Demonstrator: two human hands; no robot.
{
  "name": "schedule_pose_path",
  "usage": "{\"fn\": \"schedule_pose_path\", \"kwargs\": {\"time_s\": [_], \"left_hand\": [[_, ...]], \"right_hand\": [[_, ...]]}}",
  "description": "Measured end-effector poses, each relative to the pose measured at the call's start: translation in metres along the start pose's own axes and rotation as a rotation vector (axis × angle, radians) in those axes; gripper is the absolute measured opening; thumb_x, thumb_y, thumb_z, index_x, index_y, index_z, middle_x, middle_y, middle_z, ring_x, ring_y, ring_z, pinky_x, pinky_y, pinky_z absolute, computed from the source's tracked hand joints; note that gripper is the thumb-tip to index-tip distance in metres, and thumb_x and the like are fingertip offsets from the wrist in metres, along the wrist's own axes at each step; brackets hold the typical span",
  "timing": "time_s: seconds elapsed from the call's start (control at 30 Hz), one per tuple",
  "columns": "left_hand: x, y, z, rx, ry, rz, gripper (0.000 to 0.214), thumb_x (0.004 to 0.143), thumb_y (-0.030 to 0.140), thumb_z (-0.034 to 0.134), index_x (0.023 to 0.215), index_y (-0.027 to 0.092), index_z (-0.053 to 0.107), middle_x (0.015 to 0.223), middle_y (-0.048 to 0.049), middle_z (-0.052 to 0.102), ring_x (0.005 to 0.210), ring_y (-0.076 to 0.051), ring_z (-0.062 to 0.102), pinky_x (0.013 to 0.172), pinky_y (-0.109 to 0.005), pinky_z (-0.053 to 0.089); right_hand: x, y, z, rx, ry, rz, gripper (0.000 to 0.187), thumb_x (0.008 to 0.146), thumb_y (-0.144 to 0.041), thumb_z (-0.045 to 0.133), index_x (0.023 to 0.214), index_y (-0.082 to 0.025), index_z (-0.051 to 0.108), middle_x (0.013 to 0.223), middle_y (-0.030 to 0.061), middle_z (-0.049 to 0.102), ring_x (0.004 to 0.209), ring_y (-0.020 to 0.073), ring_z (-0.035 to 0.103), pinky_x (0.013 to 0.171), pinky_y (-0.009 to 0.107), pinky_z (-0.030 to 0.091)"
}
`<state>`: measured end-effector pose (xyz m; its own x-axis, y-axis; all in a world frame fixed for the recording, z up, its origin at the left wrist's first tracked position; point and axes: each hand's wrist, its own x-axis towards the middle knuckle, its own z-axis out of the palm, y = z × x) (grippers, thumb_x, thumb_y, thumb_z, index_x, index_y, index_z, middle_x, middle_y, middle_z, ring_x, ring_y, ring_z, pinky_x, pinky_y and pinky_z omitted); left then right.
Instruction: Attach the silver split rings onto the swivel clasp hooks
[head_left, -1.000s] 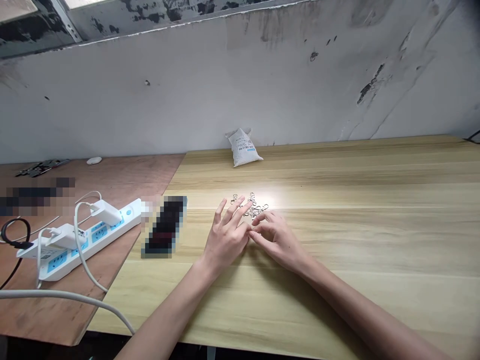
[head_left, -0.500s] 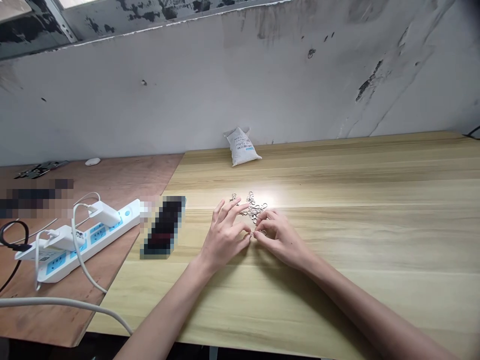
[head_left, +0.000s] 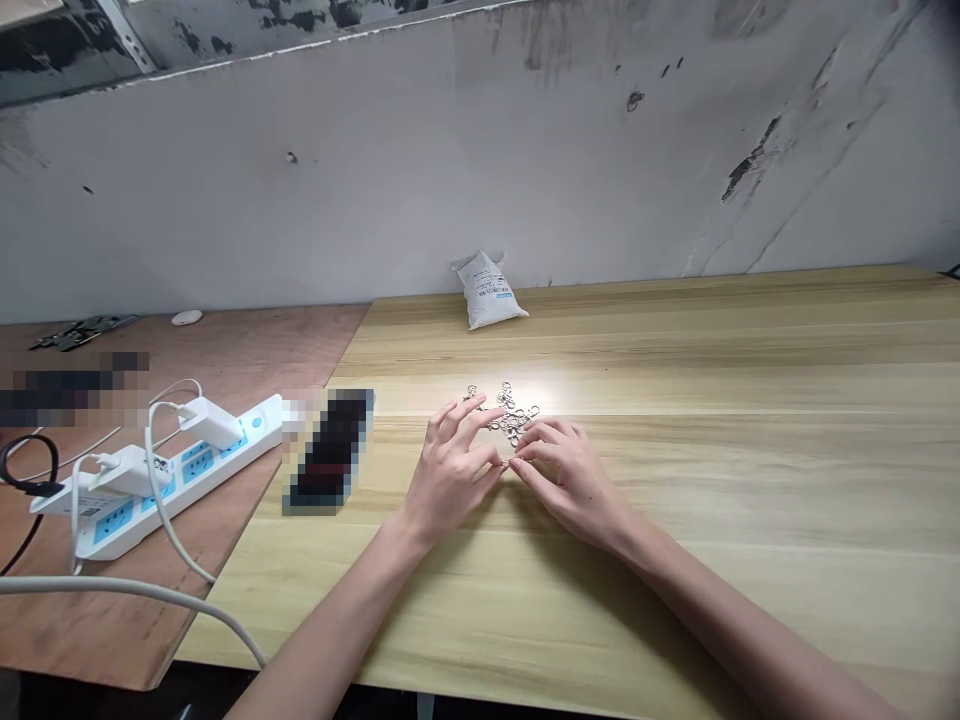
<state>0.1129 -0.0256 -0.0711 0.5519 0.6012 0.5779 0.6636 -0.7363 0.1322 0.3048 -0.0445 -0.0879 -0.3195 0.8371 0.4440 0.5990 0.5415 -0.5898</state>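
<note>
My left hand point(head_left: 450, 465) and my right hand point(head_left: 566, 480) meet low over the wooden table, thumbs and forefingers pinched almost tip to tip. Between them is a small silvery metal clasp point(head_left: 508, 462), mostly covered by the fingertips. The other fingers of my left hand are spread and raised, while those of my right curl forward. Just beyond the fingertips lies a loose pile of small metal clasps with rings point(head_left: 514, 425). A few more clasps point(head_left: 506, 393) sit at its far side, partly behind my left fingers.
A white printed packet point(head_left: 491, 292) stands near the wall. To the left lies a blurred dark flat object point(head_left: 330, 450). A white power strip point(head_left: 180, 480) with plugged-in chargers and cables rests on the reddish-brown board point(head_left: 247, 345), and a thick cable point(head_left: 150, 588) crosses the near-left corner.
My right hand's fingers have closed in a little, and the ring visible between them before is now mostly hidden. My left hand keeps its pinch. The view has shifted slightly.
</note>
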Motion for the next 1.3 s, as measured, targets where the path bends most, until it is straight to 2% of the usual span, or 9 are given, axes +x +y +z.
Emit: {"fn": "schedule_pose_path", "kwargs": {"time_s": [0.17,0.3,0.57,0.77,1.1,1.3], "left_hand": [[0.0,0.004,0.004,0.121,0.036,0.019,0.017,0.087,0.014,0.059,0.072,0.02,0.064,0.129,-0.0041,0.064,0.13,-0.027,0.05,0.111,-0.049,0.034],[0.001,0.006,0.006,0.162,0.054,0.06,0.018,0.088,0.013,0.057,0.073,0.02,0.064,0.128,-0.0045,0.065,0.128,-0.025,0.052,0.111,-0.047,0.034],[-0.002,0.0,0.003,-0.122,-0.079,-0.1,0.009,0.087,0.026,0.066,0.081,0.022,0.071,0.131,-0.0053,0.06,0.133,-0.028,0.044,0.105,-0.049,0.04],[-0.002,-0.001,0.001,-0.274,-0.117,-0.186,0.009,0.088,0.024,0.063,0.086,0.025,0.072,0.133,-0.0037,0.057,0.135,-0.027,0.04,0.108,-0.052,0.038],[-0.002,-0.004,0.001,-0.317,-0.176,-0.242,0.009,0.085,0.021,0.065,0.083,0.025,0.073,0.131,-0.002,0.059,0.134,-0.026,0.041,0.11,-0.05,0.035],[-0.002,-0.002,-0.001,-0.246,-0.135,-0.304,0.009,0.08,0.017,0.067,0.076,0.024,0.07,0.128,-0.0015,0.061,0.132,-0.027,0.043,0.108,-0.05,0.034]], "right_hand": [[-0.001,-0.006,0.003,-0.093,0.015,-0.014,0.019,0.094,-0.026,0.054,0.082,-0.025,0.07,0.088,0.0027,0.07,0.103,0.0236,0.057,0.096,0.047,0.038],[0.0,-0.007,0.004,-0.053,0.002,0.045,0.024,0.095,-0.026,0.053,0.077,-0.025,0.069,0.083,0.0021,0.07,0.099,0.0228,0.058,0.095,0.046,0.038],[0.0,0.001,0.003,-0.06,0.024,0.025,0.021,0.095,-0.027,0.053,0.082,-0.024,0.069,0.087,0.0038,0.069,0.097,0.0235,0.058,0.093,0.047,0.039],[0.0,0.0,0.002,-0.07,0.057,0.001,0.016,0.093,-0.025,0.056,0.085,-0.025,0.07,0.086,0.0028,0.069,0.095,0.0223,0.058,0.093,0.045,0.039],[0.0,0.001,0.002,-0.068,0.075,-0.036,0.013,0.092,-0.025,0.059,0.087,-0.023,0.071,0.085,0.0018,0.069,0.094,0.0212,0.057,0.094,0.044,0.037],[0.0,0.0,0.003,-0.114,0.103,-0.037,0.014,0.091,-0.024,0.059,0.082,-0.023,0.069,0.083,0.0009,0.068,0.091,0.0204,0.058,0.097,0.046,0.036]]}}
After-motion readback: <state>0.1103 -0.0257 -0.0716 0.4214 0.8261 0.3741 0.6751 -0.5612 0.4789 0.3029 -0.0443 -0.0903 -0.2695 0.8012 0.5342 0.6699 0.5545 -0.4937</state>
